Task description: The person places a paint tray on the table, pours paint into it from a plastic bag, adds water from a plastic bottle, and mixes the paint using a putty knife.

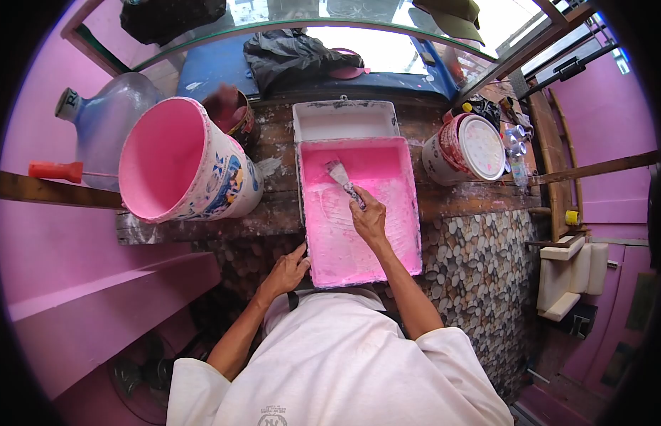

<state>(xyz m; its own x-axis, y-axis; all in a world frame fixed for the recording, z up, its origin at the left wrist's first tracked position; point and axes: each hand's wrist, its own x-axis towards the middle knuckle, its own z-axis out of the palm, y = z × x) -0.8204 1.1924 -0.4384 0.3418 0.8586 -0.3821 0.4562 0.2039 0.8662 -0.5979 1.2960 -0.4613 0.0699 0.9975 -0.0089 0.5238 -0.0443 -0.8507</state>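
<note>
A rectangular paint tray (366, 248) coated in pink paint lies before me, with its near end close to my shirt. Wet, brighter pink paint pools in its far part. My right hand (370, 216) is closed around the speckled handle of a flat paintbrush (339, 172), whose head points away to the upper left, over the pool's edge. At the tray's near left side, my left hand (284, 275) grips the rim; some of its fingers are hidden against the edge.
A big pink-stained bucket (231, 177) stands left, beside a water jug (114, 113) and a smaller paint can (238, 121). Behind the tray sits a white container (344, 119). A lidded pail (444, 156) and several bottles (515, 142) stand right on the wooden table (273, 206).
</note>
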